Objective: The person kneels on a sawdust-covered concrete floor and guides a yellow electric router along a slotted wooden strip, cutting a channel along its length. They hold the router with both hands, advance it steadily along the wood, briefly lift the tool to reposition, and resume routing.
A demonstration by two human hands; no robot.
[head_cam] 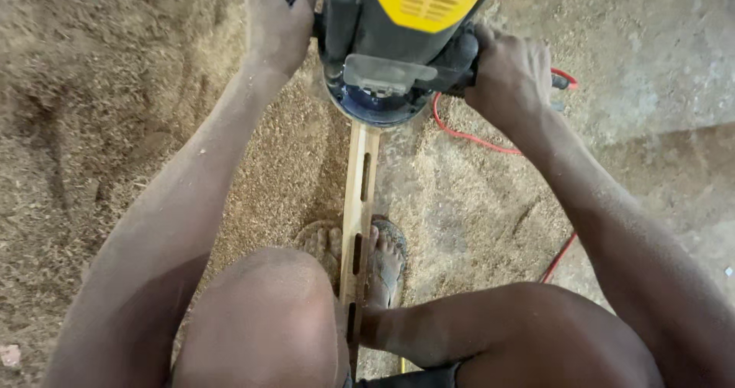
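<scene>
Between both hands: yellow-and-black electric router (398,44) sits base-down on narrow slotted wooden strip (358,204). Left hand (277,24) closed tight around left side handle, right hand (511,78) wrapped around right handle, steadying tool from both sides. Below hands, sandalled foot (383,262) pins strip against sawdust-covered floor (115,128). Red cable (467,134) trails beside right hand.

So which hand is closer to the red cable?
The right hand. It grips the router handle with the red cable looping just beneath and beside it. The left hand holds the opposite handle, across the tool from the cable.
</scene>
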